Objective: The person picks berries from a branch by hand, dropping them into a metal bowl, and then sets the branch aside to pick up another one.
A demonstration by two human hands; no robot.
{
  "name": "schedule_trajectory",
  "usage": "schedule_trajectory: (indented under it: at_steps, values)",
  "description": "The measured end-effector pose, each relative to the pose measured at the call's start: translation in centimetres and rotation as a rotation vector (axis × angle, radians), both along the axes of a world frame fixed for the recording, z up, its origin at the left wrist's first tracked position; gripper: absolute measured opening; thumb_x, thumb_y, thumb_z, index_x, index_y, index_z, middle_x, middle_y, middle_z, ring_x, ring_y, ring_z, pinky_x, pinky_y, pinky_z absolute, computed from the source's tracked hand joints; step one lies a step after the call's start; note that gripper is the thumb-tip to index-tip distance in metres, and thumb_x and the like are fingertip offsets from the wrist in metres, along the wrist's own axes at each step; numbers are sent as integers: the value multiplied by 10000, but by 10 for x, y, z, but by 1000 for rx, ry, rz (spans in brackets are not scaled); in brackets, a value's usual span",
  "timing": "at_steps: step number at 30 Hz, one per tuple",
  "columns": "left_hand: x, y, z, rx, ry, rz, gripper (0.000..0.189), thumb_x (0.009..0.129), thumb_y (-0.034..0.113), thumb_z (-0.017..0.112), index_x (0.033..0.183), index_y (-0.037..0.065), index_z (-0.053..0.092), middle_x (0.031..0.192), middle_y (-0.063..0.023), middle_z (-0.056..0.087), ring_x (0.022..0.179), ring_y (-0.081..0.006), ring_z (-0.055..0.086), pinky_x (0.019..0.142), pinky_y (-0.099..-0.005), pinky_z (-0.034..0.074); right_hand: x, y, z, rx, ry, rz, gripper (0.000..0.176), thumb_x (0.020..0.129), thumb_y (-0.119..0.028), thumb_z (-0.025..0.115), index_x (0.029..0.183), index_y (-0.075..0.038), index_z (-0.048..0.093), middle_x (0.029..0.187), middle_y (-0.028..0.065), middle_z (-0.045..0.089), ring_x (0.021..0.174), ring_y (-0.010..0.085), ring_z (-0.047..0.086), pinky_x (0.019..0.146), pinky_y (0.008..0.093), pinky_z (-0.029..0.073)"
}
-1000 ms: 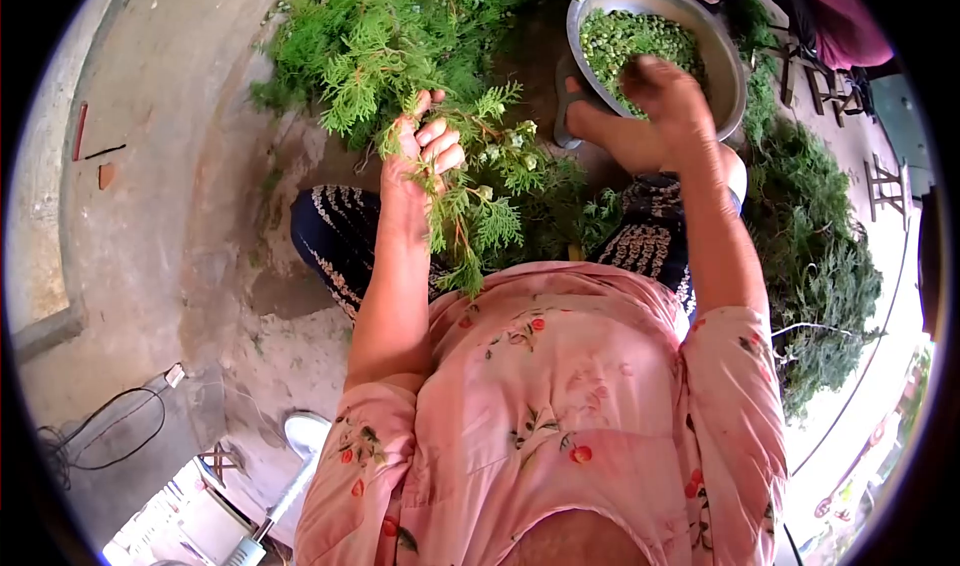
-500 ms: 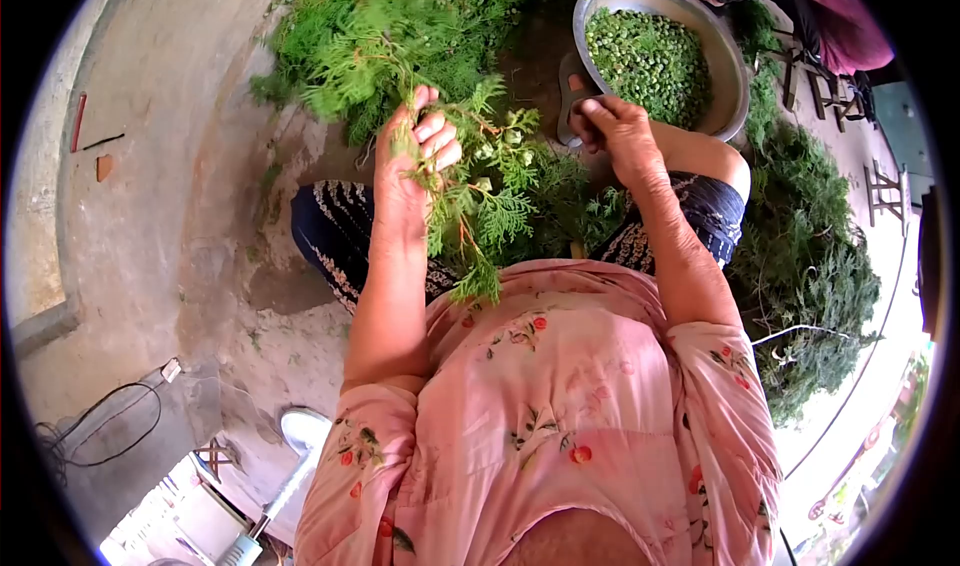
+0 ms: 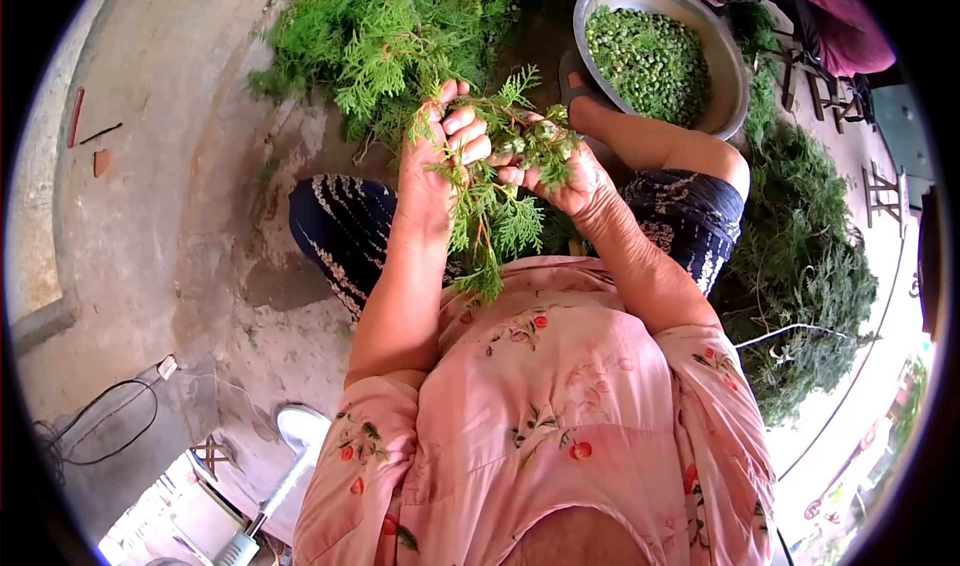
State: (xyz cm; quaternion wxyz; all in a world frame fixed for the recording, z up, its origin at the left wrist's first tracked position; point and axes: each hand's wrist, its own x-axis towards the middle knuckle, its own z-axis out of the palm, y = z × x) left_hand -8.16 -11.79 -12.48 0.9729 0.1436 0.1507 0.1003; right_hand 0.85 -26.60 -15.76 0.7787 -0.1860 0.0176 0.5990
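My left hand (image 3: pixel 432 166) is closed around a leafy cypress-like sprig (image 3: pixel 490 228), whose flat green fronds hang down over my lap. Small pale green cones (image 3: pixel 517 148) cluster on the sprig between my two hands. At that cluster, my right hand (image 3: pixel 582 184) has its fingers bent and closed about the sprig, partly covered by the foliage. Beyond my right knee stands a metal basin (image 3: pixel 741 86) holding many loose green cones (image 3: pixel 648 66).
A heap of cut green branches (image 3: pixel 340 41) lies ahead on the ground, and a darker heap (image 3: pixel 800 256) is to my right. Another person's pink clothing (image 3: pixel 845 16) shows at the upper right. On the left, a black cable (image 3: pixel 110 456) lies coiled near a fan (image 3: pixel 300 428).
My right hand has come from beside the basin to the sprig's cones and closed there. My left hand has shifted slightly right with the sprig.
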Motion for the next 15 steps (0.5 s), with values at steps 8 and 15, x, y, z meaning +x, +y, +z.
schedule_trajectory:
  at_steps: [8, 15]
  values:
    - [-4, -12, 17, 169, 300, 159, 168, 892, 224, 458, 960, 71, 469, 538, 53, 334, 407, -68, 296, 364, -224, 267, -7, 2, 23, 141, 214, 135, 411, 917, -344, 274, 1068, -20, 476, 900, 196, 551, 678, 276, 528, 552, 329, 443]
    - [-5, -23, 25, 262, 498, 220, 230, 848, 306, 531, 970, 112, 552, 557, 60, 360, 427, -97, 399, 403, -209, 360, -17, 6, 33, 278, 226, 124, 300, 888, -249, 405, 1064, -15, 470, 854, 160, 538, 615, 216, 477, 528, 284, 399]
